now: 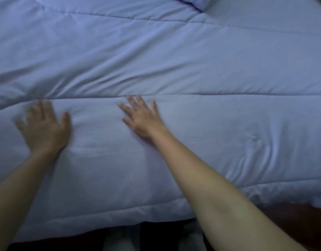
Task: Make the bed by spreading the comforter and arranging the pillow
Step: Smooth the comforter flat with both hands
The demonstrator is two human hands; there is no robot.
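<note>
A pale blue comforter (174, 66) covers almost the whole bed, spread from the near edge to the far side. Stitched seams run across it from left to right, one of them passing just beyond the fingertips of both hands. Long soft folds fan out over its far half, and a cluster of small creases puckers the cloth towards the right edge, near the near side. Its near hem hangs over the near edge of the bed, with darkness below.

At the far edge, a little right of centre, the corner of a pillow (196, 1) shows, lying on the comforter, with a dark line of piping along its edge; the rest of it is cut off by the frame.

Two bare forearms reach in from the near edge. The right hand (142, 119) lies palm down on the comforter near the middle of the bed, fingers spread and flat, grasping nothing. The left hand (44, 126) rests palm down towards the left edge, well apart from the right; it is blurred, but the fingers seem splayed and loose against the cloth, not closed on any of it.
</note>
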